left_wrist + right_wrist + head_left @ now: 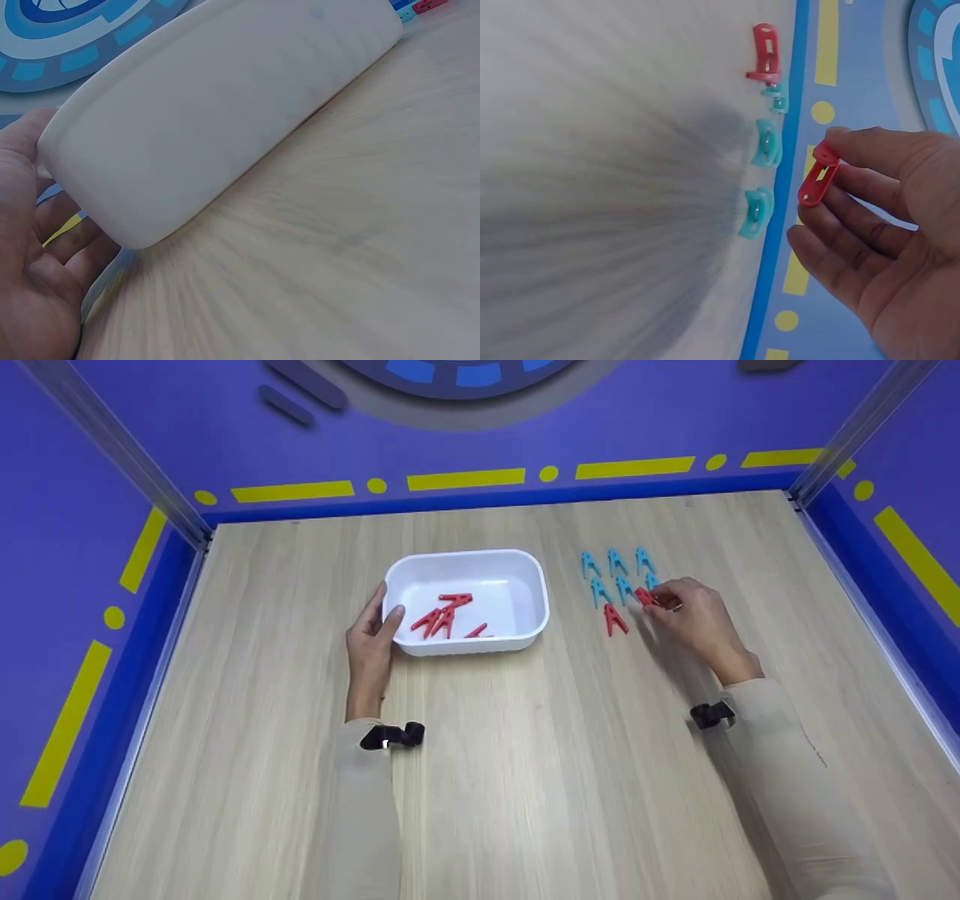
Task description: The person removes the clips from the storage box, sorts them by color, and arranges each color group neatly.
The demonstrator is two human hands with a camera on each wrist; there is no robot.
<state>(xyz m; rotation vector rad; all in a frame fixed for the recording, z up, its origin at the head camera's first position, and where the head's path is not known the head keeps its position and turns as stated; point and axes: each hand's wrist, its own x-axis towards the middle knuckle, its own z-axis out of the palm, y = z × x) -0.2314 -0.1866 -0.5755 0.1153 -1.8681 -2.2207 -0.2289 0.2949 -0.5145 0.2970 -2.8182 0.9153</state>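
Observation:
A white plastic basin stands left of the table's middle, with several red clothespins lying loose in it. My left hand grips the basin's left end, thumb over the rim; in the left wrist view the fingers are against its outer wall. My right hand pinches a red clothespin between thumb and fingers, held above the table. Below and left of it, several blue clothespins lie in two rows. One red clothespin lies in front of them. The right hand partly hides the rightmost blue one.
The wooden table is bordered by a purple back wall and side walls with yellow markings. Metal rails run along the table's side edges. A black wrist strap sits on each sleeve.

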